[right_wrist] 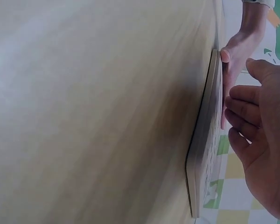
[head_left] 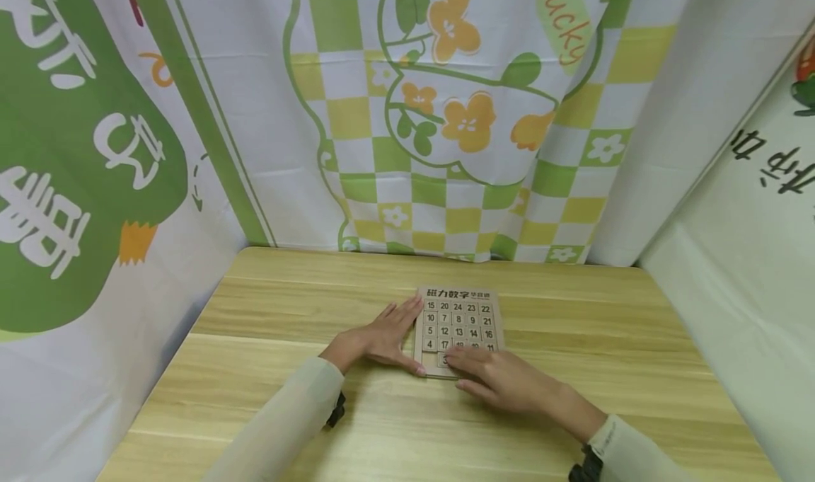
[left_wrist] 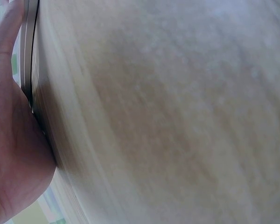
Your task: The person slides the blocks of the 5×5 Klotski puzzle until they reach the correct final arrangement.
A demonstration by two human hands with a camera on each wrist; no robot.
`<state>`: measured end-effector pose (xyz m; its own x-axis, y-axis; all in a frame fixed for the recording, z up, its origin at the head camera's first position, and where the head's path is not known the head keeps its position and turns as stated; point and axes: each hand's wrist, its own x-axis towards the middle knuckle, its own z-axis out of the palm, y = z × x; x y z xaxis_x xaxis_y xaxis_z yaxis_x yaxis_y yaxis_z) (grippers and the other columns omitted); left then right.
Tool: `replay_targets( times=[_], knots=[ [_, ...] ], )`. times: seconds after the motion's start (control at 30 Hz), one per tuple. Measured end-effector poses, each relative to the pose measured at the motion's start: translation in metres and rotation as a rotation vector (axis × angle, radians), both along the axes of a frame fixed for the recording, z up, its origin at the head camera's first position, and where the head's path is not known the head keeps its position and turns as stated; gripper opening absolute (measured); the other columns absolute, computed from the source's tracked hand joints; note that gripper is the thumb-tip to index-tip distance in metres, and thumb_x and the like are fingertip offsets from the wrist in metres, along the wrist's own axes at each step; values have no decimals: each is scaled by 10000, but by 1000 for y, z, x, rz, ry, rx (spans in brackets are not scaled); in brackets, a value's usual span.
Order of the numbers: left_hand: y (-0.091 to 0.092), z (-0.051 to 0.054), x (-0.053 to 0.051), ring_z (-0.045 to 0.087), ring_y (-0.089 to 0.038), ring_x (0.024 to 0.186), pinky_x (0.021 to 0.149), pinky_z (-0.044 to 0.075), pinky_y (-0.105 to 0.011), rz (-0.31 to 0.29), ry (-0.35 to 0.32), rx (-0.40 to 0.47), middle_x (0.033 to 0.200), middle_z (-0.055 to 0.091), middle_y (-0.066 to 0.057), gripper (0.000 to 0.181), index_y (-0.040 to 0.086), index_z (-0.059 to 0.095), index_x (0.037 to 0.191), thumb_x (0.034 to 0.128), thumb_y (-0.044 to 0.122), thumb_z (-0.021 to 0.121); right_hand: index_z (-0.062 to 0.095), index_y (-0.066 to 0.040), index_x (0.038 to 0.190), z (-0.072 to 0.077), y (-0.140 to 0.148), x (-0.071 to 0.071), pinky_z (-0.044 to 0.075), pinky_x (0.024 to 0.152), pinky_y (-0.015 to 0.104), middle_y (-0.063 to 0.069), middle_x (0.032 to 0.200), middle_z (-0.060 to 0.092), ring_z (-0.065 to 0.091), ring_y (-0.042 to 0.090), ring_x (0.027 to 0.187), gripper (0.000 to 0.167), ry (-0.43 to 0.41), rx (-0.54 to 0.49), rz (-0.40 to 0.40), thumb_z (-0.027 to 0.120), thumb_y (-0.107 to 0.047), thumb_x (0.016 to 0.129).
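Note:
A square wooden number puzzle [head_left: 458, 295] with numbered tiles lies flat on the table, a gap showing at its lower left corner. My left hand [head_left: 384, 335] rests along its left edge, fingers extended, the thumb at the lower left corner. Over the bottom rows lies my right hand [head_left: 509, 381], its fingertips on the tiles beside the one marked 3, hiding several of them. In the right wrist view the board [right_wrist: 205, 154] appears edge-on, with the right hand's [right_wrist: 266, 135] fingers slightly bent above it. The left wrist view shows part of the left hand [left_wrist: 16, 149] against the board's edge.
The light wood-grain table [head_left: 286, 291] extends around the puzzle. Behind it hangs a green and yellow checked cloth [head_left: 433, 206] with flowers. White printed cloth [head_left: 751, 270] stands at the right, and a green-printed one [head_left: 57, 149] at the left.

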<state>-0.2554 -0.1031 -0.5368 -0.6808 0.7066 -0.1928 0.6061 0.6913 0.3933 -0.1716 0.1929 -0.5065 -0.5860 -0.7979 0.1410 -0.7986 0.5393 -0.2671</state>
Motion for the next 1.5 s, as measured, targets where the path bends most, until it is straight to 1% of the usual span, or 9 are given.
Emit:
replay_targets(
  times=[0.07,0.13,0.23,0.37,0.47,0.8,1.0,1.27,1.5],
  knots=[
    [0,0,0,-63,-255,1646,1333,-22,-504,1,0,1,1775,-119,-121,1371,65,-83,1693,837,757,735,623,-67,1472,2,-1,-4,497,1141,520,127,1534,591,591,325,1389,498,5,-4,0,582,-391,1096],
    [-1,-1,0,-62,-258,1647,1334,-20,-505,4,-2,1,1776,-113,-127,1372,64,-81,1693,836,760,734,609,-63,1485,4,-4,-7,479,1157,534,131,1545,580,571,334,1408,505,-13,0,-4,571,-390,1101],
    [-3,-7,-1,-64,-264,1647,1331,-40,-506,3,-8,29,1777,-111,-132,1400,72,-85,1695,812,844,680,583,-80,1515,7,-8,-11,448,1183,546,115,1576,552,535,333,1444,523,-56,24,-33,552,-407,1108],
    [-3,-7,-2,-71,-262,1647,1330,-47,-509,0,-11,31,1776,-122,-126,1413,78,-95,1694,802,866,665,570,-83,1526,8,-12,-20,434,1193,553,114,1580,547,527,339,1449,532,-77,39,-79,573,-400,1099],
    [-2,-1,-1,-67,-256,1646,1333,-28,-510,7,-12,6,1774,-129,-115,1390,75,-96,1693,824,784,726,579,-57,1511,8,-14,-30,440,1186,556,144,1564,557,536,360,1437,530,-69,27,-83,593,-382,1092],
    [-2,1,0,-63,-252,1647,1333,-27,-507,11,-13,4,1776,-120,-112,1375,74,-89,1694,835,764,732,564,9,1502,5,-21,-59,428,1196,561,202,1563,542,529,393,1436,535,-45,19,-70,569,-353,1108],
    [-2,0,-1,-71,-243,1645,1333,-32,-505,7,-7,1,1776,-124,-101,1367,84,-94,1695,839,773,720,532,20,1523,2,-24,-68,397,1217,567,219,1580,513,493,402,1464,555,-60,6,-73,569,-347,1108],
    [-2,0,-1,-52,-258,1650,1336,-12,-518,8,-9,4,1780,-106,-123,1374,65,-83,1694,837,770,727,535,22,1520,-4,-29,-78,393,1225,552,219,1586,506,488,395,1469,558,-30,13,-96,583,-345,1102],
    [0,2,1,-59,-257,1648,1334,-30,-499,7,-15,-7,1778,-119,-116,1360,69,-87,1693,848,758,725,485,-34,1574,-10,-34,-83,356,1253,532,164,1643,450,437,355,1515,596,-54,61,-112,528,-413,1116]
  ],
)
